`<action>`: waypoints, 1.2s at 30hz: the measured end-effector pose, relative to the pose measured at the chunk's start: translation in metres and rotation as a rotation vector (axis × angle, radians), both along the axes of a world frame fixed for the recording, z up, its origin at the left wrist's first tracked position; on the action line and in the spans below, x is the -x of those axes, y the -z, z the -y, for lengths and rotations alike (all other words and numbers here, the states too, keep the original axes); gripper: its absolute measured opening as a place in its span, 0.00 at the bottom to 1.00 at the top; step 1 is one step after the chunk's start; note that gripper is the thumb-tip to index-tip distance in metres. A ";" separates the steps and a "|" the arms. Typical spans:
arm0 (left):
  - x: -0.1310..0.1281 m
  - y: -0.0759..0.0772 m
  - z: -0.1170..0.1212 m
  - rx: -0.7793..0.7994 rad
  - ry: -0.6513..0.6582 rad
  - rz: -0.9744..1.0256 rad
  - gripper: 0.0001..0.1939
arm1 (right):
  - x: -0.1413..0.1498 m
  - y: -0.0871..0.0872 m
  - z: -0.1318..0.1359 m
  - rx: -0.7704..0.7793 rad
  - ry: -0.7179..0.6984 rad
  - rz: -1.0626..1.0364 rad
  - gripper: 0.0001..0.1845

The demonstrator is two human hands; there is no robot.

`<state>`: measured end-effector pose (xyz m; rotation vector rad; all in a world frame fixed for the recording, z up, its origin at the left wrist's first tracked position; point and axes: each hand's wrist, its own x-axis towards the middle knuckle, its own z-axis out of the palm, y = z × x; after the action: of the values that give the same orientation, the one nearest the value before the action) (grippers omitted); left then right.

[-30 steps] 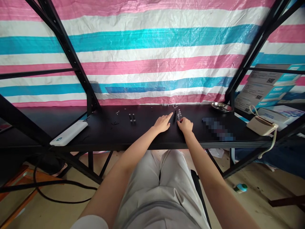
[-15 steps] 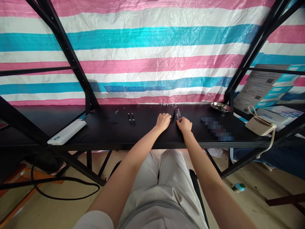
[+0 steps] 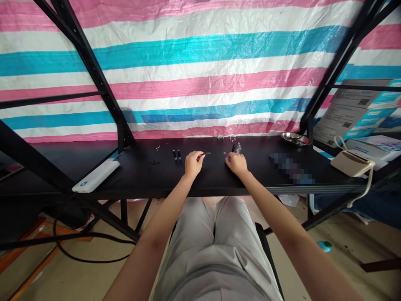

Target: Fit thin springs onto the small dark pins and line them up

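Observation:
Above the black table [image 3: 150, 175], my left hand [image 3: 193, 164] is pinched on a thin, dark and clear tube-like piece [image 3: 206, 153] that sticks out to the right. My right hand [image 3: 237, 164] is closed at the fingertips around a small clear piece [image 3: 224, 154], too small to name. Just beyond the right hand stand several clear pieces [image 3: 239, 147] and a row of small black pieces [image 3: 233, 148]. Two short black tubes [image 3: 177, 154] with pale ends rest side by side, left of my left hand.
Small white bits [image 3: 219, 137] lie along the back edge. A shiny metal dish [image 3: 296, 139] and a blurred-out item [image 3: 291, 168] are on the right, near a beige pouch [image 3: 351, 163]. A long white device [image 3: 96, 175] sits left. Black frame posts [image 3: 120, 129] flank the table.
My left hand has moved left, away from the clear and black pieces, with the tube-like piece now showing in its fingers. My right hand has shifted slightly left, bringing a small clear piece.

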<state>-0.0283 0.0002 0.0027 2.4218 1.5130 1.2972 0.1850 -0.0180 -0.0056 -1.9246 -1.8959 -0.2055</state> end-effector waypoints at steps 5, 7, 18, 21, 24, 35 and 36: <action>0.000 0.001 0.002 -0.033 0.024 0.089 0.10 | 0.028 -0.008 -0.010 -0.076 -0.089 0.043 0.08; 0.001 0.002 0.002 -0.053 0.048 0.110 0.10 | 0.034 -0.007 -0.012 -0.097 -0.096 0.043 0.08; 0.001 0.009 -0.005 -0.209 0.184 0.187 0.07 | 0.036 0.006 -0.010 -0.187 -0.139 0.160 0.06; 0.001 0.009 -0.004 -0.209 0.200 0.188 0.08 | 0.037 0.004 -0.009 -0.181 -0.147 0.167 0.06; 0.001 0.008 -0.002 -0.199 0.199 0.180 0.09 | 0.038 0.002 -0.007 -0.172 -0.148 0.175 0.06; -0.002 0.006 0.006 -0.169 0.204 0.062 0.16 | 0.038 0.001 -0.004 -0.150 -0.133 0.192 0.06; -0.002 0.006 0.007 -0.155 0.211 0.032 0.18 | 0.038 0.000 -0.004 -0.146 -0.132 0.190 0.06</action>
<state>-0.0259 -0.0068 -0.0029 2.5534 1.1514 1.4483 0.1466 -0.0143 -0.0060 -1.7295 -2.0587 -0.4883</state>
